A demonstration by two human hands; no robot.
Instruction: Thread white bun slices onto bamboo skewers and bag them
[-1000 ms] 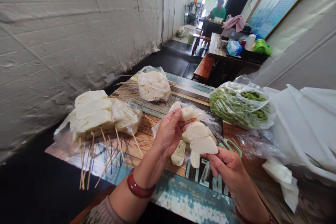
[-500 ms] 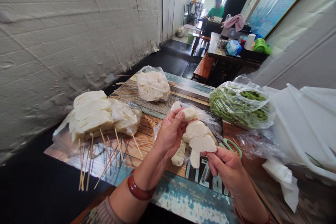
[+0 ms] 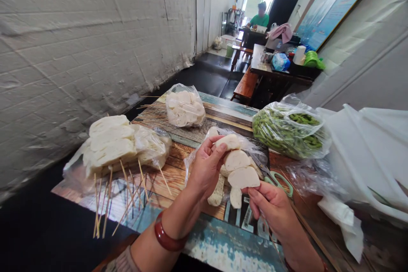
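My left hand (image 3: 207, 163) pinches a white slice (image 3: 230, 141), which looks like steamed bun, between thumb and fingers. Just below it are another pale slice (image 3: 237, 160) and a half-round slice (image 3: 244, 177). My right hand (image 3: 270, 199) is closed at the half-round slice's lower right edge. A thin bamboo skewer (image 3: 270, 236) shows beneath that hand and seems held in it; its upper part is hidden. Darker-edged pieces (image 3: 216, 193) lie under the slices, by a clear plastic bag (image 3: 191, 161). Scissors with green handles (image 3: 280, 182) rest close to my right hand.
Stacked white slices on skewers (image 3: 111, 140) lie at the table's left, sticks over the edge. Behind is a bagged bundle of slices (image 3: 185, 106). A bag of green vegetables (image 3: 287, 129) and white plastic bins (image 3: 366, 148) stand right. A person in green (image 3: 259, 19) sits far back.
The view has shifted slightly. Both hands keep nearly the same hold, and the half-round slice by my right hand has turned a little to face the camera.
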